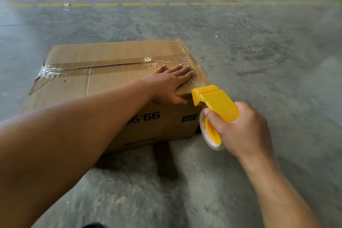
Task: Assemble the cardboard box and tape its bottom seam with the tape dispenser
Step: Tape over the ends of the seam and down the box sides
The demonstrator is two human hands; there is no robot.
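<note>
Your cardboard box [114, 79] sits on the grey concrete floor [259, 52] right in front of you, turned so that its flaps face up and its printed side faces you with the lettering upside down. The two flaps meet in a seam [103, 65] that runs from left to right across the top, and clear tape [50, 72] already lies along it, wrinkled and shiny at the left end and again near the right end. Your left hand [170, 83] lies flat on the near flap at the right-hand part of the box, fingers straight and slightly spread with their tips near the seam, while the thumb hooks over the near top edge. Your right hand [242, 131] is curled tightly round the handle of the yellow tape dispenser [216, 103], thumb on its left side, with the fingers wrapped behind it out of sight. The dispenser's head is up against the box's near right top corner, just beside your left thumb; whether it actually touches the cardboard cannot be told. The roll of clear tape [211, 139] hangs below the handle, beside the box's right edge. Farther off, a dashed yellow line [133, 4] crosses the floor from left to right.
</note>
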